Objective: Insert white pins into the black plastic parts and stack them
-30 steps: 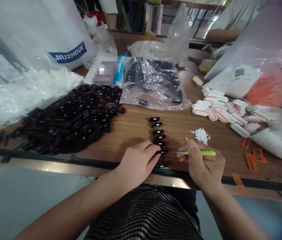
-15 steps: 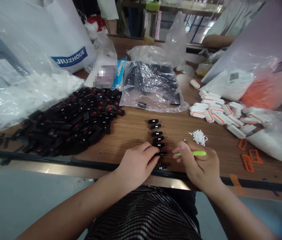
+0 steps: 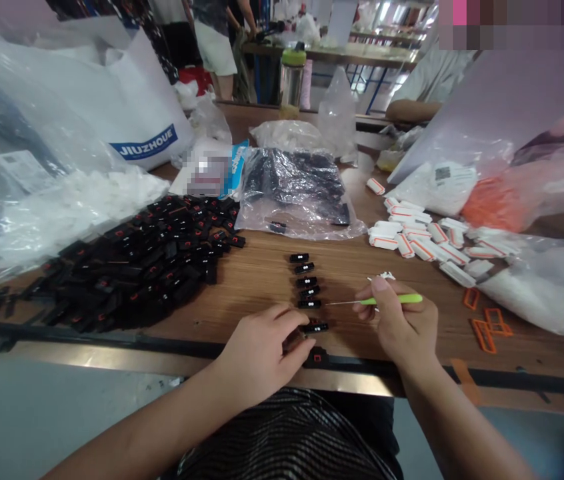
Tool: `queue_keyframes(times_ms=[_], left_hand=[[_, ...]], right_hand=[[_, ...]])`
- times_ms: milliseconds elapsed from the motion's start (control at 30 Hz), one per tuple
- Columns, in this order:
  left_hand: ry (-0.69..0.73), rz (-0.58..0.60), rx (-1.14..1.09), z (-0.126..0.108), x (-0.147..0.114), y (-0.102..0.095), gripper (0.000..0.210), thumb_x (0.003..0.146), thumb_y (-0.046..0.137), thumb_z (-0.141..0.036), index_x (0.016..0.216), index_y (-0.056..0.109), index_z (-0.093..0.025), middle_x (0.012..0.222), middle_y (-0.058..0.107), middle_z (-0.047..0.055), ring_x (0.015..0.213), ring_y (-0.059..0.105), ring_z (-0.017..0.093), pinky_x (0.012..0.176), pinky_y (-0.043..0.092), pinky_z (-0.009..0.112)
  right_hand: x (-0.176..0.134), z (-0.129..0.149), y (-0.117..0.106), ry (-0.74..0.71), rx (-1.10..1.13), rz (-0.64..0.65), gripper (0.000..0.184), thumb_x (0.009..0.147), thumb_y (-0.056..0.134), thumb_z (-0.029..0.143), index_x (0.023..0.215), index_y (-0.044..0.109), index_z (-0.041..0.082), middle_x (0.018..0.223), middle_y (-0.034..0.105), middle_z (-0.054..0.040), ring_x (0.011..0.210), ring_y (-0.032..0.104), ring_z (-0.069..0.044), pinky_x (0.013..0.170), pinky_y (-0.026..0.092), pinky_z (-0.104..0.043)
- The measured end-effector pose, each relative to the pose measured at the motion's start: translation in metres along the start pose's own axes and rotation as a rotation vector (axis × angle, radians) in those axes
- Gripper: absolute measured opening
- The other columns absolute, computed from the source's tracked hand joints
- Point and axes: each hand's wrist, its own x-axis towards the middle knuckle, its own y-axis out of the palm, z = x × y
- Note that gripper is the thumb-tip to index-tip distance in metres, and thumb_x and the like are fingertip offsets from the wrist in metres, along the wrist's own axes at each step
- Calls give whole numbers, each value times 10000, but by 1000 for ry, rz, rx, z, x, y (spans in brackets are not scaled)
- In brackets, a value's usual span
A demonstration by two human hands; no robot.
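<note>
My left hand (image 3: 269,347) rests at the table's near edge, thumb and index finger apart. Its index fingertip is at the left end of a small black plastic part (image 3: 318,327) with white dots on top. Below the thumb lies another black part (image 3: 317,357) with a red square. Beyond the fingers, several similar black parts (image 3: 306,282) form a column. My right hand (image 3: 402,323) is closed around a lime-green-handled awl (image 3: 397,299), its thin metal shaft pointing left towards the column. Tiny white pieces (image 3: 387,275) are mostly hidden behind this hand.
A heap of black parts (image 3: 162,260) covers the left side, beside a clear bag (image 3: 77,207) of white pieces. A plastic bag (image 3: 295,187) of black parts lies ahead. White-and-orange parts (image 3: 422,233) and orange frames (image 3: 485,333) are at right. A bottle (image 3: 292,83) stands behind.
My left fingers have spread from their grip on a black part, which now shows its white dots. The awl's shaft has come into clear view. The whole view has tilted up slightly.
</note>
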Motion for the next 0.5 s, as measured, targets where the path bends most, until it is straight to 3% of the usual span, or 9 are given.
queue_keyframes(times_ms=[200,500], left_hand=[[89,-93,122,13,13,-15,122,966,570,-205,1018,681,-205,979,694,27,845,677,179,774,560,342],[152,-37,225,11,27,-2,175,929,648,-215,1101,659,-182,1081,679,42,922,689,219,829,595,412]], right_hand=[[-1,11,2,-25,-33,-8,400,936,594,452,689,718,162,560,676,-36,453,604,-117,445,509,-221],[-2,6,1,10,14,-56,397,930,597,463,699,712,161,561,674,-36,465,610,-118,448,500,-221]])
